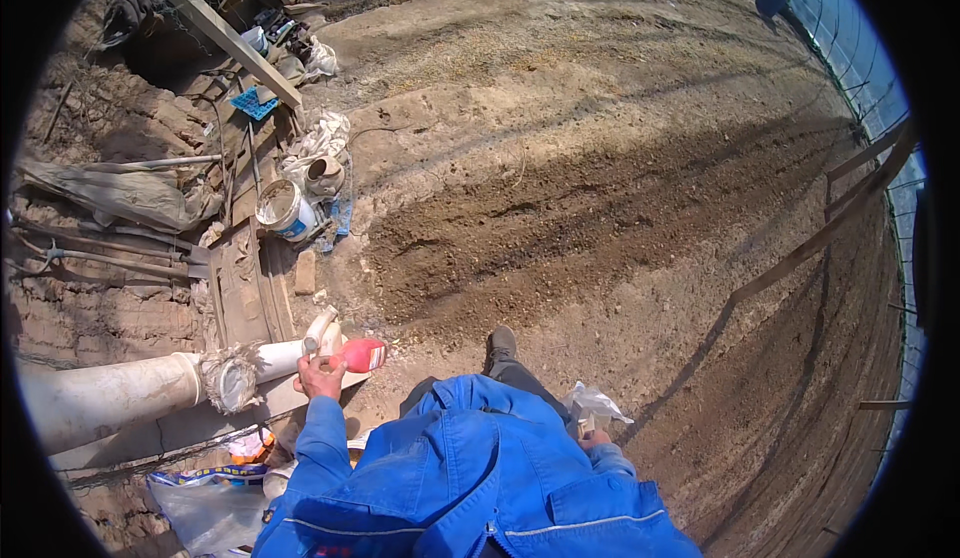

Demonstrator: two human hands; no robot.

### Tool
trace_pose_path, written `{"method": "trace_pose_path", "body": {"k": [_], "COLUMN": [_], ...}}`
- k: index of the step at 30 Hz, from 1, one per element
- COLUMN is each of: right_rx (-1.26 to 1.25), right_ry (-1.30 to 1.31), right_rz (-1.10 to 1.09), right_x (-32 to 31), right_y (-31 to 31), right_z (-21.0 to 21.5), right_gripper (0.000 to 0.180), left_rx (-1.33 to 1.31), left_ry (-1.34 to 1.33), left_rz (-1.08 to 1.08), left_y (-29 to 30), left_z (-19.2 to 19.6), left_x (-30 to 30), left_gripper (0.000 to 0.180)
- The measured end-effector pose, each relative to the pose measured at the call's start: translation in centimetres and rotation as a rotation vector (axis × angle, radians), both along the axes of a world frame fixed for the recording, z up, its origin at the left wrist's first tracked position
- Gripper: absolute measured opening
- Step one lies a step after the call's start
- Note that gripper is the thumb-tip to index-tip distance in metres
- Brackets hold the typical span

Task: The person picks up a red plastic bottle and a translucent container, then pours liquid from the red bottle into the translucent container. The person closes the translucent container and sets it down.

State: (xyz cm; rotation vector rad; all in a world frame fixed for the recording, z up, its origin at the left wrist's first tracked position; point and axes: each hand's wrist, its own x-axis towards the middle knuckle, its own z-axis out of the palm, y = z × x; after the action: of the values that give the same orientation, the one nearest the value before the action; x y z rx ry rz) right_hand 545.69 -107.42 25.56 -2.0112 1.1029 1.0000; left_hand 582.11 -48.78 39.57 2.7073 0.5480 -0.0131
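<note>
The left hand is closed around a small red bottle, holding it out over the end of a large white pipe that lies along the ground at the person's left. The bottle is bright red to pink, rounded and plump in the body, with a pale band or label near the end that points away from the hand. It lies roughly level, its narrow end in the fingers. Just above the hand, a thinner white tube curves up out of the pipe's frayed, wrapped joint.

The right hand sits low by the hip, mostly hidden behind the blue jacket sleeve. It appears to be gripping a crumpled clear plastic bag, though the view is too cut off to be sure how the fingers close.

The person stands on bare brown soil, one dark shoe showing ahead. Further along the left edge stand a white bucket, a clay-coloured pot and scattered planks and tools. A printed sack lies beside the pipe near the person's feet.
</note>
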Motion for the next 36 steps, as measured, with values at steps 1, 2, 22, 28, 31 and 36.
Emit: {"method": "trace_pose_path", "body": {"k": [1, 2, 22, 28, 31, 36], "right_rx": [0.035, 0.059, -0.18, -0.113, -0.055, 0.074], "right_ry": [-0.023, -0.025, 0.065, 0.124, 0.119, 0.103], "right_rz": [0.022, 0.034, 0.008, 0.129, 0.117, 0.205], "right_x": [3.6, 5.6, 61.9, 77.3, 86.3, 100.4], "right_y": [-1.4, -3.4, -16.2, -9.9, -7.8, -4.8], "right_z": [-0.6, -1.4, 4.5, 7.1, 6.4, 4.3], "right_gripper": [0.044, 0.043, 0.052, 0.049, 0.047, 0.047], "left_rx": [0.024, 0.055, -0.242, -0.396, -0.062, -0.096], "left_ry": [0.031, 0.034, -0.045, -0.023, -0.2, -0.032], "left_rz": [0.036, 0.041, 0.164, 0.12, -0.027, 0.013], "left_y": [-0.3, -0.5, -1.8, 1.7, 4.8, -0.4], "left_z": [1.2, 2.0, -15.9, -11.0, -12.3, -6.8], "left_x": [1.7, 3.3, 55.0, 78.3, 88.0, 103.5], "left_gripper": [0.039, 0.039, 0.037, 0.039, 0.036, 0.037]}}
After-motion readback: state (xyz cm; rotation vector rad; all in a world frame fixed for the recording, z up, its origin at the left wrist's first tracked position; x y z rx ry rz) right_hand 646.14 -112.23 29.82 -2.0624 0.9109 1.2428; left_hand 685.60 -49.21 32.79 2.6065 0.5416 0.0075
